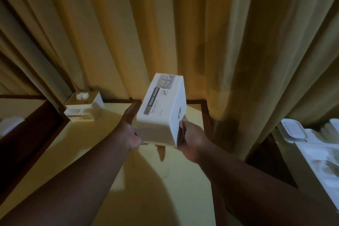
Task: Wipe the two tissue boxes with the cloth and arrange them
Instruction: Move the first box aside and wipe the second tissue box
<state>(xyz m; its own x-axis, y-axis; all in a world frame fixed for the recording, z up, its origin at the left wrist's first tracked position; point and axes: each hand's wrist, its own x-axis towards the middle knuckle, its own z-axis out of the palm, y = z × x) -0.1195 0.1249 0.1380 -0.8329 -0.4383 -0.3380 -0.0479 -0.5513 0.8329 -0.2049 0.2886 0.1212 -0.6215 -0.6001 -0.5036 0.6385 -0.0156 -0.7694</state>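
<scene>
Got the smooth white rectangular tissue box [161,108] mid-frame — my left hand [129,130] flat against its side, right hand [192,139] curled round the corner — second square box [83,106] sits left

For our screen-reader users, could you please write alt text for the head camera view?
A person's left hand and right hand hold a white tissue holder box above a yellow table. A second tissue box stands at the table's far left corner, before yellow curtains.

Yellow curtain [165,24] behind tabletop [183,180]
</scene>
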